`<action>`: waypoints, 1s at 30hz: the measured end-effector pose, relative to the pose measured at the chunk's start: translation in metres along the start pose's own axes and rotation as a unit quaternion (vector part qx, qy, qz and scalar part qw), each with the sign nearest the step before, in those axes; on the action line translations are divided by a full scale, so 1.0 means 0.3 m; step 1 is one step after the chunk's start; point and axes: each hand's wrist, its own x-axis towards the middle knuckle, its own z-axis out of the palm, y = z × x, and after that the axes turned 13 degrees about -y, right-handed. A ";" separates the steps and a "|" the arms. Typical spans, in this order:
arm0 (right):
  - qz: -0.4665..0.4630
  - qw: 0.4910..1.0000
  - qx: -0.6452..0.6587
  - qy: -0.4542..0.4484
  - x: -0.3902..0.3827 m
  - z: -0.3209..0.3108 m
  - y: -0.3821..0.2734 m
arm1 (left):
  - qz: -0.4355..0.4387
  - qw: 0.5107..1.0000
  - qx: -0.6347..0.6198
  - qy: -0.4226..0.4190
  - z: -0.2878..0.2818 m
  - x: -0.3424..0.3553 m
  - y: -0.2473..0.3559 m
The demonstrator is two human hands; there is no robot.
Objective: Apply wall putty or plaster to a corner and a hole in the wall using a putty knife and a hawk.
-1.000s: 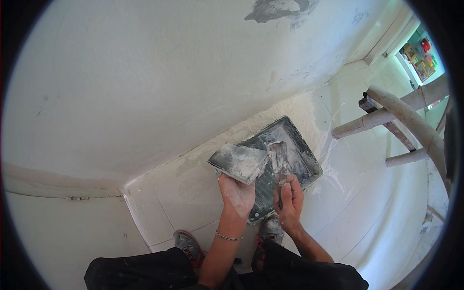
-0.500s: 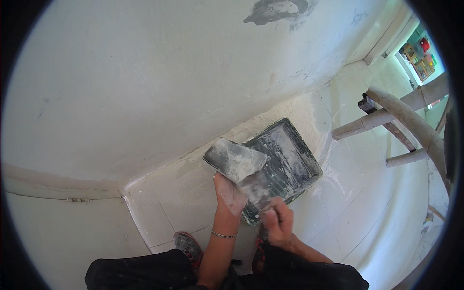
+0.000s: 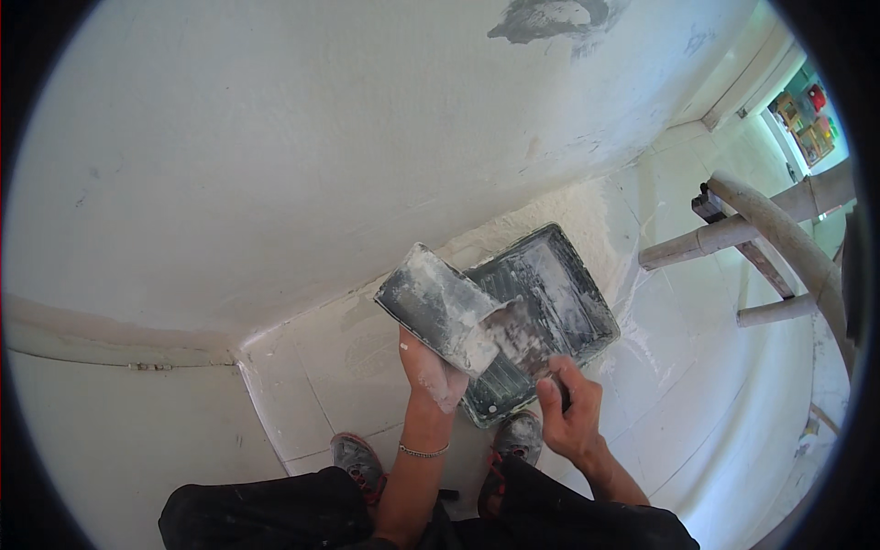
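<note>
My left hand grips a dark rectangular plastering board from beneath, its fingers mostly hidden. White paste is smeared over the board, with a thick lump near its right end. In my right hand is the handle of a putty knife, fingers wrapped round it. The knife's wide, paste-streaked blade meets or overlaps the board's right edge. Under both tools a black paint tray, coated with whitish residue, lies on the floor.
White powder is spread along the foot of the pale wall, which bears a grey patch. Wooden poles form a stand at the right. My shoes are on the tiled floor just below the tray.
My right hand has moved right with the putty knife, whose blade now lies across the board's right edge. The board has turned clockwise, its right end dropping lower.
</note>
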 end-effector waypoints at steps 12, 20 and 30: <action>0.027 0.999 0.042 0.001 -0.039 -0.005 0.019 | 0.016 0.996 0.054 -0.066 -0.003 -0.009 0.026; -0.027 0.999 0.032 0.005 -0.054 0.033 0.010 | 0.049 0.991 0.101 -0.069 -0.013 -0.030 0.025; -0.008 0.999 0.053 0.008 -0.079 0.077 -0.039 | 0.090 0.989 0.092 -0.070 -0.027 -0.029 0.011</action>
